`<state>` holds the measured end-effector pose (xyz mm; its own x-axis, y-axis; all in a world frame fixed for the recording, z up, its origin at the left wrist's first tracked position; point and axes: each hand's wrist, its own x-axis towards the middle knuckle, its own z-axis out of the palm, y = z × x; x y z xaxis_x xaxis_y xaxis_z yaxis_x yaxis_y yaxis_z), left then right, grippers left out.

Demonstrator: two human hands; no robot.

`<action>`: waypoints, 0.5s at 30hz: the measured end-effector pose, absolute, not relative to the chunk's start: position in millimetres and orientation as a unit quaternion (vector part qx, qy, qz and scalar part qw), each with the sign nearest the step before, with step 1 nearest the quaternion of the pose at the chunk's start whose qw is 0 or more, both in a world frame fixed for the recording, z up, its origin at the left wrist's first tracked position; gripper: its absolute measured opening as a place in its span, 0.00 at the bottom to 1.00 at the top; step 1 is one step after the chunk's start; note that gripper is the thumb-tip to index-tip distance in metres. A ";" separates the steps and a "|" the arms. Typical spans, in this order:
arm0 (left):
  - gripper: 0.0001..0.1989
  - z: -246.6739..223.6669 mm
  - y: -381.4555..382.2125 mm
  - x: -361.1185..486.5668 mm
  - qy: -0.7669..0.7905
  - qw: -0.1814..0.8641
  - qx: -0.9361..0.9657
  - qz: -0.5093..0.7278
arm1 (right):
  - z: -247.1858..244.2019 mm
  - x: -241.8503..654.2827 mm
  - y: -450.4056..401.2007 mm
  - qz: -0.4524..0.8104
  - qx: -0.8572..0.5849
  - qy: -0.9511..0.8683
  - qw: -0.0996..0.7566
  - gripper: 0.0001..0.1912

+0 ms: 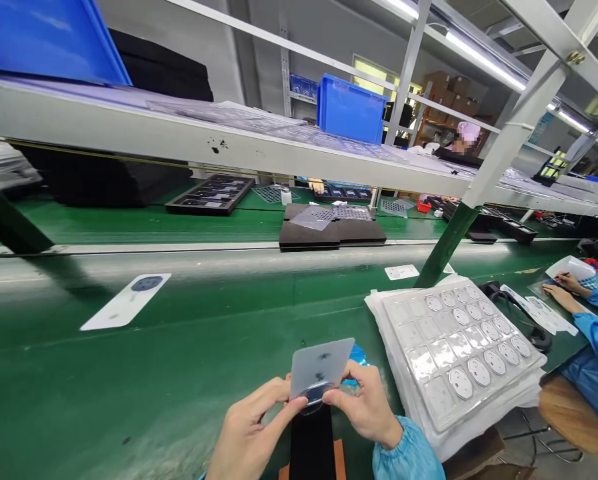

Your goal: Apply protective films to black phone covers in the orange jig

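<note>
Both the left hand (251, 430) and right hand (363, 407) pinch a translucent card (321, 367) at six o'clock above the green worktop (179, 347), best held lightly by its edges so the round part (313, 395) stays clean.

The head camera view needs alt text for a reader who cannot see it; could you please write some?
Two bare hands, left hand and right hand, pinch a small translucent card above a green conveyor belt. A stack of clear blister trays sits to the right, beside a co-worker's blue sleeve.
</note>
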<state>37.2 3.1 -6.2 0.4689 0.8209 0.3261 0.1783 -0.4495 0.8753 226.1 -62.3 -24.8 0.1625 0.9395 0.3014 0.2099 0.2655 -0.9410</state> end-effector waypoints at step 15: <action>0.08 -21.2 -0.7 25.8 0.371 0.417 0.733 0.389 | -44.1 204.3 -41.5 0.401 -0.515 -0.544 0.527 0.14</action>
<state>25.8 -0.7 -21.2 0.4207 0.8689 0.2609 0.2197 -0.3766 0.8999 204.3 -41.5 -44.1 0.0858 0.9834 0.1602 0.1379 0.1475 -0.9794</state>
